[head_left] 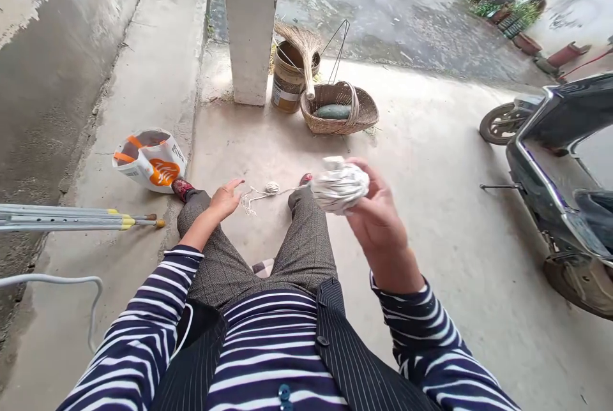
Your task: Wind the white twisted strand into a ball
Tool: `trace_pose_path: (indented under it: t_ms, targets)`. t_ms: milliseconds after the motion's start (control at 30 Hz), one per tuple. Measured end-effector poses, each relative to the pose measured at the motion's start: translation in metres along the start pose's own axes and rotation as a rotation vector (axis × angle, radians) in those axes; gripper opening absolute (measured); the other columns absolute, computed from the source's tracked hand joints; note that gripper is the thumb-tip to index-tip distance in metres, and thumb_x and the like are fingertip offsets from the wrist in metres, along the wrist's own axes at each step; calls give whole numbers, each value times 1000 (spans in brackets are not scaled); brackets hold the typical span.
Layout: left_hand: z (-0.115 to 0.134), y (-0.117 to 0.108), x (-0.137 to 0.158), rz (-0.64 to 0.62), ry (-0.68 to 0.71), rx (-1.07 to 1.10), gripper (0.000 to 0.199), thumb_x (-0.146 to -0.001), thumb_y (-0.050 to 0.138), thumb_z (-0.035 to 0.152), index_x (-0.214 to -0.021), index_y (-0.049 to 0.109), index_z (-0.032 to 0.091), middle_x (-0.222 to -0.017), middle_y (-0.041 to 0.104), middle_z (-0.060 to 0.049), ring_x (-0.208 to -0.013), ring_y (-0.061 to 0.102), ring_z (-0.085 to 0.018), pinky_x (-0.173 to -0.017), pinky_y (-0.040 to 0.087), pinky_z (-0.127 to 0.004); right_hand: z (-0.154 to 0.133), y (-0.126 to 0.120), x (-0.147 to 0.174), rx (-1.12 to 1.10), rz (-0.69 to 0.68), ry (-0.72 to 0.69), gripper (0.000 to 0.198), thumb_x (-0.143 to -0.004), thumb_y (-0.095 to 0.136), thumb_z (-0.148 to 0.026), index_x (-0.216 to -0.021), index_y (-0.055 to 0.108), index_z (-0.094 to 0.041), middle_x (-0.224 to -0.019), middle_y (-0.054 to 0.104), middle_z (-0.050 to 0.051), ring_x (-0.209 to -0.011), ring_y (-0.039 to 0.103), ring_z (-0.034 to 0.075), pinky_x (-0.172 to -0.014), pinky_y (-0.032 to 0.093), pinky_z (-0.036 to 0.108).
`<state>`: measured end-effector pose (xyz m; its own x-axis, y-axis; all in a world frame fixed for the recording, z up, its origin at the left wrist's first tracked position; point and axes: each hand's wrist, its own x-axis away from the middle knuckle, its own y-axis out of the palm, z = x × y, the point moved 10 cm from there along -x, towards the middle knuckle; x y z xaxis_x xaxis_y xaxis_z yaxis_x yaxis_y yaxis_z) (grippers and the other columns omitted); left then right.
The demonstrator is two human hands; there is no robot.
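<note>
My right hand [376, 213] is raised above my right knee, with its fingers wrapped round a large ball of white yarn [340, 186]. The ball is slightly blurred and its strands are wound in thick layers. Over my left knee, my left hand [224, 200] reaches inward with fingers stretched out and nothing seen in it. A smaller ball of white yarn [272, 188] lies on the concrete floor between my feet. Loose strands [249, 199] trail from it near my left fingertips, and another strand runs right towards the large ball.
A white and orange bag [143, 171] stands by my left foot, near crutches [71, 218]. Ahead are a pillar [251, 28], a bucket [286, 89] with a straw broom [306, 47], and a wicker basket [340, 125] holding a green gourd [334, 112]. A scooter [546, 162] stands right.
</note>
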<state>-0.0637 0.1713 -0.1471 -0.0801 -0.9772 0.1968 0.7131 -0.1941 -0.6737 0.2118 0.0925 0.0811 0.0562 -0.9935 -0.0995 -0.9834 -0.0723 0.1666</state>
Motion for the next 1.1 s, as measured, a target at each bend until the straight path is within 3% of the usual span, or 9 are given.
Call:
trace_pose_path:
  t_ms: [133,233,400,500,600,733,833,967,1100]
  targets:
    - [83,0,29,-10,249,377,45,-88,67,31,-131,69,19,-132,72,-9,-125,65,-26,-114,46,-38,54,29,-15,20,-60,81,36,-99,66,-38,-130,63,-19,-132,65,10,-113,67,24,-95,60,44]
    - [131,10,60,-129,348,694,49,-88,69,53,-117,75,14,-117,77,-12,-111,70,-27,-102,52,-37,79,38,-20,16,-85,132,39,-100,64,-38,-133,61,-17,-133,64,11,-114,67,25,-95,59,47]
    - [146,26,81,-232,287,733,52,-92,63,62,-74,73,14,-76,75,-7,-80,69,-21,-86,53,-31,97,30,-23,-13,-55,183,39,-99,66,-38,-133,61,-17,-133,64,11,-114,67,25,-95,59,46]
    - [138,25,78,-239,309,672,47,-96,57,55,-72,72,16,-77,75,-7,-81,69,-20,-86,52,-30,96,19,-24,-40,-6,191,39,-99,66,-38,-132,61,-17,-132,64,11,-114,67,25,-95,60,46]
    - [117,32,75,-285,309,498,40,-96,53,46,-75,73,18,-79,76,-5,-82,69,-20,-84,51,-28,85,2,-28,-75,46,177,45,-86,78,-42,-125,63,-24,-121,69,6,-113,68,26,-93,62,47]
    - [67,32,69,-265,265,231,33,-89,51,37,-70,72,20,-78,75,-3,-80,67,-19,-79,49,-27,52,-37,-34,-176,189,102,46,-68,82,-31,-110,65,-27,-111,74,3,-103,71,25,-87,65,45]
    - [25,14,56,-173,214,78,30,-86,51,35,-70,73,21,-78,76,-4,-81,66,-21,-77,49,-27,26,-57,-32,-203,254,47,38,-65,79,-25,-101,67,-25,-108,74,3,-100,71,23,-81,66,40]
    - [-15,-17,31,-43,143,-94,27,-85,52,33,-79,76,22,-79,78,-7,-77,66,-23,-76,49,-32,3,-57,-19,-194,249,29,31,-66,78,-23,-96,69,-24,-109,75,5,-106,71,25,-82,65,40]
    - [-28,-34,10,-5,144,-165,28,-88,50,27,-87,77,21,-94,80,-12,-87,69,-27,-86,49,-38,-6,-47,-5,-197,222,41,34,-65,81,-24,-98,70,-24,-112,76,6,-106,72,27,-81,65,41]
